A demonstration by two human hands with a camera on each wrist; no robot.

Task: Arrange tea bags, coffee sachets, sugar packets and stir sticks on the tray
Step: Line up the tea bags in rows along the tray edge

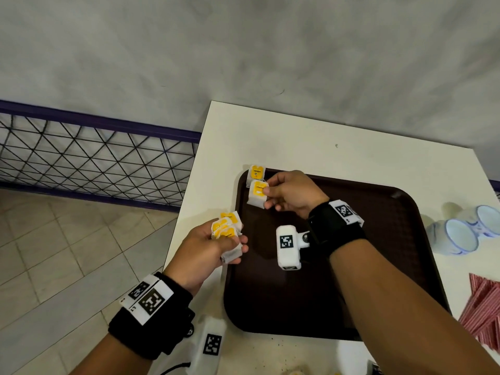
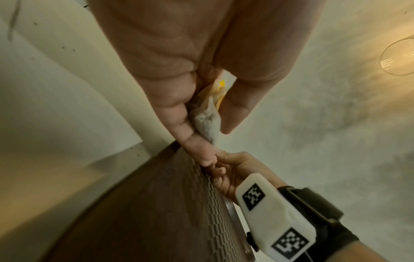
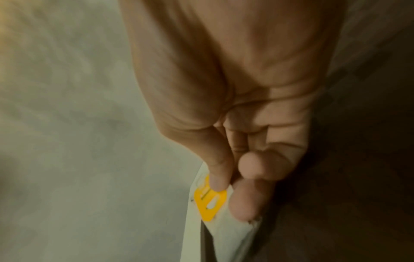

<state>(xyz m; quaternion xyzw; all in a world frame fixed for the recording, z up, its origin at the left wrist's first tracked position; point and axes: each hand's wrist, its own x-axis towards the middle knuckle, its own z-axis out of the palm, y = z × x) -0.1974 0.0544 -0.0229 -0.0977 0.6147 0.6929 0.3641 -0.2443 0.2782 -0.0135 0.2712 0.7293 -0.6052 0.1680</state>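
Note:
A dark brown tray (image 1: pixel 351 266) lies on the white table (image 1: pixel 297 142). One tea bag (image 1: pixel 256 173) with a yellow tag lies at the tray's far left corner. Just in front of it my right hand (image 1: pixel 290 192) pinches a second tea bag (image 1: pixel 256 194) by its yellow tag (image 3: pixel 209 202), held low over the tray's left side. My left hand (image 1: pixel 208 250) hovers at the tray's left rim and grips a bunch of several tea bags (image 1: pixel 227 231). In the left wrist view the held tea bags (image 2: pixel 208 120) show between thumb and fingers.
Two pale blue cups (image 1: pixel 470 228) lie on their sides right of the tray. Red striped packets (image 1: pixel 484 309) sit at the table's right edge. The table's left edge drops to a tiled floor (image 1: pixel 67 253) and a wire fence (image 1: pixel 94 155).

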